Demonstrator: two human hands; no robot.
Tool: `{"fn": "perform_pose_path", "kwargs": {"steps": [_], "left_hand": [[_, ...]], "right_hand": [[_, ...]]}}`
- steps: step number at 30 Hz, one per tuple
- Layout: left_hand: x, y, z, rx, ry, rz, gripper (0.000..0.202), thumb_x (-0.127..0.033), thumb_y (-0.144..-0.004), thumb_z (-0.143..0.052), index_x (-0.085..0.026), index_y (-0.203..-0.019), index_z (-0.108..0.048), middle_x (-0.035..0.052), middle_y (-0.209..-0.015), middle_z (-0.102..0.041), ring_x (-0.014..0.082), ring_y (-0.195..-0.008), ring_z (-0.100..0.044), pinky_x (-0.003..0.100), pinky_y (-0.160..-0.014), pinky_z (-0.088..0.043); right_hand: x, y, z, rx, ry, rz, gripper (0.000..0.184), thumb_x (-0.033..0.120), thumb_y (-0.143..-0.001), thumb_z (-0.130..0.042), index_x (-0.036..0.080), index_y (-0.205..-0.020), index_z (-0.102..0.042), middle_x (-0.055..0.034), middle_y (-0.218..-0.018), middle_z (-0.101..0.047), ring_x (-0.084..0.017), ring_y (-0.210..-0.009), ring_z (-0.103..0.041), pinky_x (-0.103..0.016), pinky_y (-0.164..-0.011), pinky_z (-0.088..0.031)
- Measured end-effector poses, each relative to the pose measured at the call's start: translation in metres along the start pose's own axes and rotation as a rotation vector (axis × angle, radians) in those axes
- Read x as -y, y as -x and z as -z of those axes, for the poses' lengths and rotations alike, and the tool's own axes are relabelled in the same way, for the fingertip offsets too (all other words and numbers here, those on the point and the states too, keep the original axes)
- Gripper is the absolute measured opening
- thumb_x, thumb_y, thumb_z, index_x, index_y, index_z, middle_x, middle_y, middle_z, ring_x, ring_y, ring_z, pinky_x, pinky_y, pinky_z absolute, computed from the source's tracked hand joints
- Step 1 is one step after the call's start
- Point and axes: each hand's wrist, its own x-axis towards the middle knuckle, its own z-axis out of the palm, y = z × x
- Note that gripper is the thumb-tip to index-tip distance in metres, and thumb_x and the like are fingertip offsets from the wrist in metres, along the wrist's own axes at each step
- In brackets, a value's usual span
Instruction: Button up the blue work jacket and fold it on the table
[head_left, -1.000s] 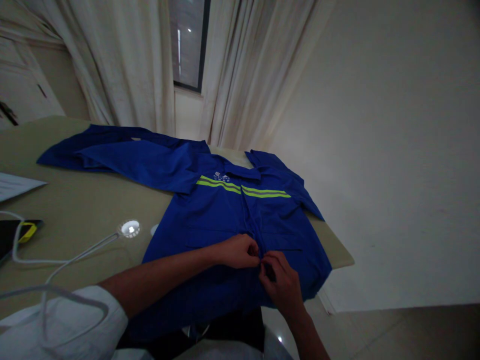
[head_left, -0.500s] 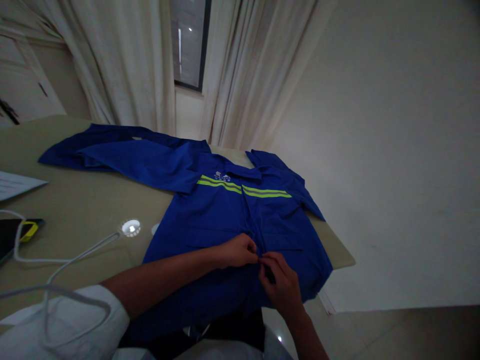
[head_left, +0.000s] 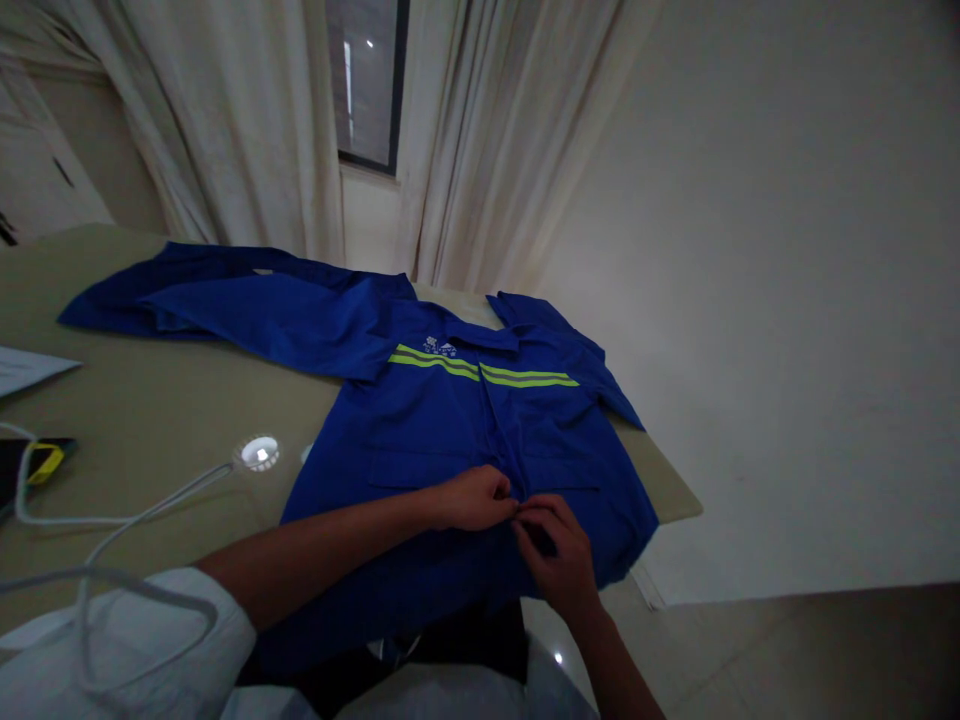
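A blue work jacket (head_left: 427,420) with yellow-green and grey reflective stripes lies front up, its lower hem toward me. My left hand (head_left: 478,498) pinches the jacket's front edge near the lower middle. Fingertips of my right hand (head_left: 559,550) close on the same front opening, almost touching the left fingers. Whatever small part of the front lies between the fingertips, such as a fastener, is too dark and covered to make out. Both sleeves are spread on the far side, one stretching left.
The jacket rests on a beige table (head_left: 300,410) whose right corner shows beyond it. At left are a white cable (head_left: 157,512), a round shiny disc (head_left: 259,453), a black and yellow object (head_left: 45,465) and a paper sheet (head_left: 34,370). Curtains (head_left: 255,130) and a wall stand behind.
The view has shifted slightly, so everything sits a little further left and higher. Both hands stay at the same spot on the jacket front, with the right fingers slightly closer to the left.
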Motion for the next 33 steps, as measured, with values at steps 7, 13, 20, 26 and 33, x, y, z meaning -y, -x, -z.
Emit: {"fn": "perform_pose_path", "kwargs": {"steps": [7, 13, 20, 26, 33], "left_hand": [[-0.016, 0.011, 0.010, 0.043, -0.204, 0.022, 0.024, -0.036, -0.095, -0.056, -0.017, -0.081, -0.063, 0.0002, -0.072, -0.062, 0.0166, -0.068, -0.058, 0.027, -0.060, -0.038], [-0.027, 0.037, 0.005, -0.179, -0.897, -0.212, 0.020, -0.033, -0.093, -0.069, -0.019, -0.105, -0.064, 0.0119, -0.107, -0.068, 0.0286, -0.102, -0.063, 0.037, -0.083, -0.050], [-0.009, 0.061, 0.000, -0.050, -0.755, -0.367, 0.024, -0.017, -0.102, -0.047, -0.024, -0.115, -0.065, 0.0066, -0.111, -0.068, 0.0225, -0.103, -0.062, 0.038, -0.094, -0.052], [0.022, 0.064, 0.099, -0.548, -0.518, -0.213, 0.031, -0.038, -0.100, -0.052, -0.023, -0.123, -0.067, 0.0101, -0.120, -0.071, 0.0273, -0.113, -0.067, 0.043, -0.103, -0.053], [0.092, 0.095, 0.244, -1.362, -0.325, 0.276, 0.047, -0.047, -0.099, -0.053, -0.011, -0.129, -0.052, 0.0183, -0.135, -0.063, 0.0475, -0.141, -0.046, 0.069, -0.106, -0.044]], "right_hand": [[0.005, 0.005, -0.012, -0.041, -0.168, -0.333, 0.029, 0.026, -0.086, -0.070, 0.022, -0.112, -0.057, -0.0055, -0.108, -0.062, -0.014, -0.075, -0.063, -0.027, -0.064, -0.057], [0.027, 0.021, -0.016, 0.037, 0.129, -0.308, 0.048, 0.014, -0.080, -0.064, 0.020, -0.126, -0.057, -0.0098, -0.109, -0.065, -0.025, -0.095, -0.066, -0.041, -0.088, -0.057], [0.040, 0.039, -0.012, 0.208, 0.302, -0.273, 0.065, 0.010, -0.079, -0.061, 0.017, -0.143, -0.053, -0.0150, -0.123, -0.066, -0.034, -0.115, -0.062, -0.053, -0.101, -0.054], [0.048, 0.056, 0.003, 0.228, 0.072, -0.237, 0.050, 0.022, -0.091, -0.063, 0.019, -0.141, -0.056, -0.0124, -0.123, -0.070, -0.027, -0.111, -0.069, -0.042, -0.097, -0.060], [0.021, 0.018, 0.010, 0.300, 0.068, -0.092, 0.040, 0.038, -0.100, -0.063, 0.022, -0.136, -0.065, -0.0130, -0.134, -0.069, -0.027, -0.123, -0.066, -0.044, -0.107, -0.055]]}}
